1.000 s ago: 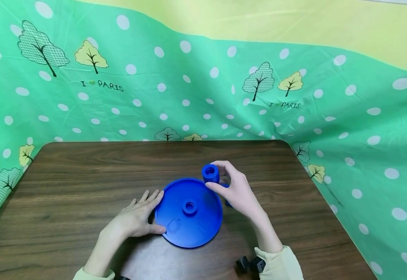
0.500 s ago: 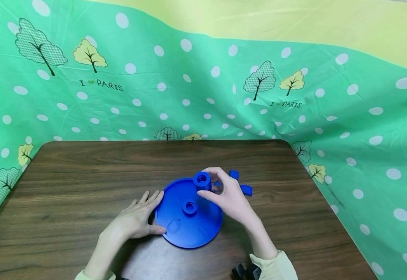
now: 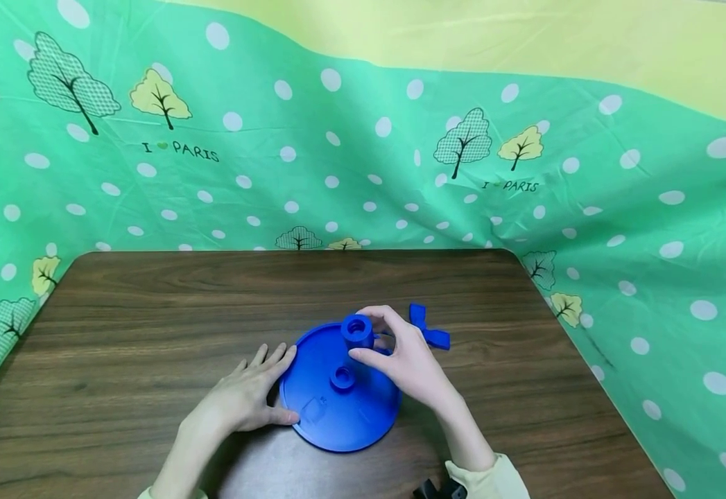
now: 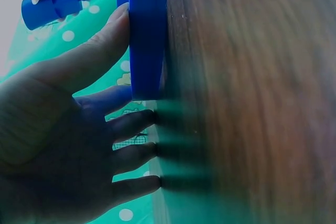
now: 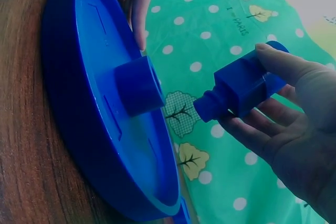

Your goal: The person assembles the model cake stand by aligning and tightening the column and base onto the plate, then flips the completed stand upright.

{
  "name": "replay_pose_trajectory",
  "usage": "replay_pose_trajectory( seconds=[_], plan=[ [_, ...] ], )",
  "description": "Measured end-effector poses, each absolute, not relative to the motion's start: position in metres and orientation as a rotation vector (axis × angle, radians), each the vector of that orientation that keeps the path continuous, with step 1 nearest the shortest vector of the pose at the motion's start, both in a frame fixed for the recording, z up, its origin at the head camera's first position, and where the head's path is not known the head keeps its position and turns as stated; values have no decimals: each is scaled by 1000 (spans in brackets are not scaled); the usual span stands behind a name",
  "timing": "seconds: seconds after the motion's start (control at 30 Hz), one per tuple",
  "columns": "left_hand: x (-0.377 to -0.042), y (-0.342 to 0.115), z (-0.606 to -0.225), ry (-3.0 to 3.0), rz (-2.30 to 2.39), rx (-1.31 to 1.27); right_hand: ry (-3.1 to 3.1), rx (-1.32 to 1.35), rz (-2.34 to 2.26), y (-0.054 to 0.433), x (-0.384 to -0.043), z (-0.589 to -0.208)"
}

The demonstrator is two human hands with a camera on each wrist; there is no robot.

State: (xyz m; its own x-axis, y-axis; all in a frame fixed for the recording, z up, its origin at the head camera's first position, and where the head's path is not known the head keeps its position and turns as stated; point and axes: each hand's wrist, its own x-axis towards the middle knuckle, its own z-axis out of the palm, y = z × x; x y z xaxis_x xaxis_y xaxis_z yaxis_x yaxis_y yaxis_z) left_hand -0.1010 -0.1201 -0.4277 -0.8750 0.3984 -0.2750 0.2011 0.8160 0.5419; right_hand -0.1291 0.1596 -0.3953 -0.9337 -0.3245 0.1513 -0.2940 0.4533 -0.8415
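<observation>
While the blue round base [image 3: 350,431] is laid flat on the wooden table [image 3: 144,326], its raised collar [image 3: 342,389] is turned upward and left uncovered by either hand. The rim is touched at its left side by the thumb and index finger of the left hand [image 3: 242,400], which is spread with straight fingers; by this light contact the base is presumably steadied against sliding.

Above the base, near the collar but apart from it, a blue stepped connector [image 5: 243,83] is gripped between the thumb and curled fingers of the right hand [image 3: 411,357]. Because its wide round end and square block are grasped, the narrow neck [image 5: 211,106] is left free, a hold apparently chosen so that this end can be offered to the collar.

The neck is pointed down toward the base, and the socketed wide end is faced upward. The long axis is stood roughly upright with some lean, though its exact tilt cannot be judged well from the dim, turned wrist views. Beyond the right hand, a blue armed piece [image 3: 429,328] is set down, partly hidden.
</observation>
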Motion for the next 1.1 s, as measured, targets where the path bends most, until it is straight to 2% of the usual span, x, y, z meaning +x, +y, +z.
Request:
replay_pose_trajectory(
  seconds=[0.63, 1.1],
  plan=[
    [-92, -115, -429, 2614, 745, 408, 2614, -534, -1566, 160, -120, -397],
    [-90, -115, -430, 2624, 763, 412, 2512, -618, -1557, 161, -120, -403]
  ],
)
